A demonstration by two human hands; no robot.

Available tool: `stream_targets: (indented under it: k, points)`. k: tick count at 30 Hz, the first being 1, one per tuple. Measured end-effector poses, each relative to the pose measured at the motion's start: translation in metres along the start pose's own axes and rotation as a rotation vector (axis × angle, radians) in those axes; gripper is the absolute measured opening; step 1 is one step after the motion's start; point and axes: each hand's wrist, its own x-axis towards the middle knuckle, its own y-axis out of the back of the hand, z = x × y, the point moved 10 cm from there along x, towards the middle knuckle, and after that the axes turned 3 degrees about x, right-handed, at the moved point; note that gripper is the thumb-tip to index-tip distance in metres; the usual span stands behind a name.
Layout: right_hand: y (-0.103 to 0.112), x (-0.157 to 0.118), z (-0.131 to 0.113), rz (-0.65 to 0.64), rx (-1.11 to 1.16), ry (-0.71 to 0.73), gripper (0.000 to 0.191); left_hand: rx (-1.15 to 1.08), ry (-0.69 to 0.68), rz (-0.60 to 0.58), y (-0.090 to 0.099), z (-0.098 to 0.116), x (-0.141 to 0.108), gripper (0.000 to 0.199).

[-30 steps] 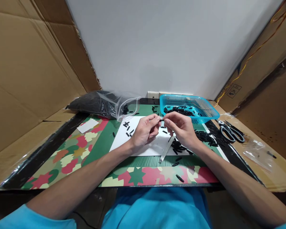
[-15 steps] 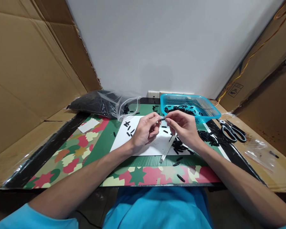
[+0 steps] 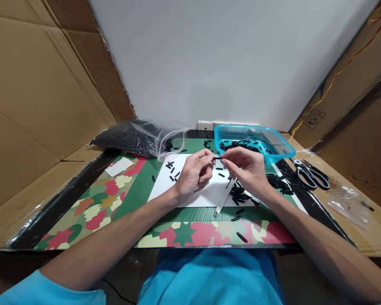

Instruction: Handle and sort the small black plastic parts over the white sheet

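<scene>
My left hand (image 3: 195,173) and my right hand (image 3: 246,168) meet over a white sheet (image 3: 165,186). Between their fingertips is a small black piece (image 3: 218,158), pinched at its left end by my left hand and at its right end by my right hand. Under my right hand lies a pile of black pieces (image 3: 238,193), beside a narrow clear plastic strip (image 3: 224,198). Several loose black pieces (image 3: 172,170) are on the sheet's left part. Behind my right hand, a blue basket (image 3: 281,144) holds many more black pieces.
A clear bag of black material (image 3: 123,137) lies at the back left. Scissors (image 3: 311,176) and a small plastic bag (image 3: 349,205) are on the right. Another black heap (image 3: 279,184) sits right of my right hand. Cardboard walls (image 3: 44,63) flank the table.
My right hand has shifted very slightly to the right, and more of the black piece shows between the fingertips. The view has moved a little.
</scene>
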Motion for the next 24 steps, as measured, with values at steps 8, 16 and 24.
stream_targets:
  k: [8,16,24]
  points:
    - [-0.001,0.0,0.004,-0.014,0.045,-0.018,0.017,-0.006,0.005,0.001,-0.001,0.0,-0.001,0.032]
    - [0.0,-0.001,0.003,-0.006,0.013,-0.017,0.023,0.009,-0.006,0.02,0.002,0.0,0.0,0.031]
    - [-0.009,0.005,0.015,-0.068,-0.483,-0.052,0.01,-0.001,-0.147,0.18,0.02,0.017,-0.001,0.027]
